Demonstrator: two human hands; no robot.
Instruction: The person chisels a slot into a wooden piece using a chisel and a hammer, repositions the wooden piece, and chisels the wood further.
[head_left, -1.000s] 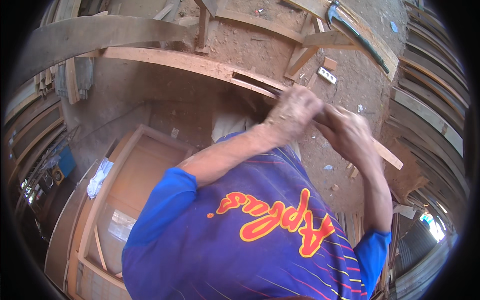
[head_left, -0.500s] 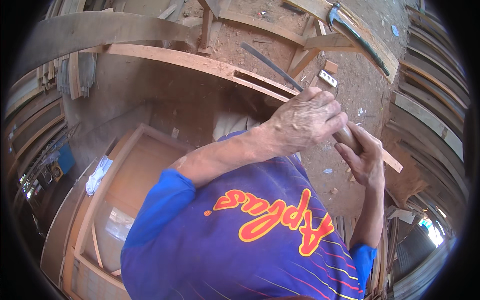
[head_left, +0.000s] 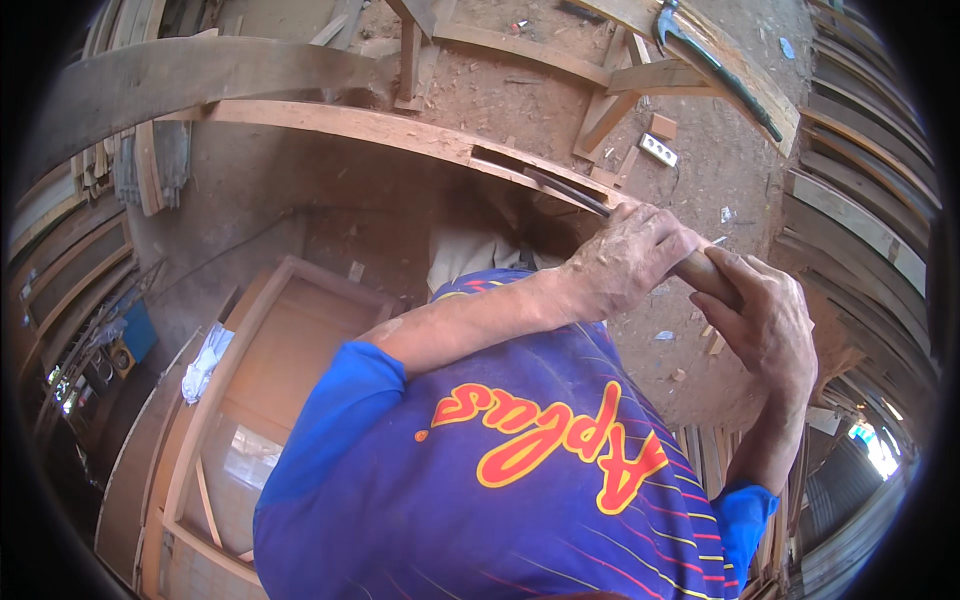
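View from above the worker, read left to right. At far left, a wooden cabinet frame (head_left: 250,400) stood on the dirt floor, with a crumpled white cloth (head_left: 203,362) lying on its edge. Above it, a long wooden beam (head_left: 400,130) ran across the field, with a rectangular slot (head_left: 520,165) cut into its upper face. The left forearm rose diagonally from the blue sleeve (head_left: 330,410) toward the upper right, wrist slightly bent. The left hand (head_left: 630,262) was dusted with pale sawdust, knuckles uppermost, its fingers curled together and clamped around the forward part of a chisel (head_left: 640,232). The dark blade of the chisel extended up and to the left, its tip lying at or just beside the slot; whether it touched the wood could not be told. The right hand (head_left: 765,325) sat just behind and below the left, arm raised steeply from the lower right, fingers wrapped shut on the chisel's brown wooden handle (head_left: 705,275). Further right and well apart, a hammer (head_left: 715,65) rested on a sloping plank (head_left: 760,85), and a small white block (head_left: 657,150) lay on the ground.
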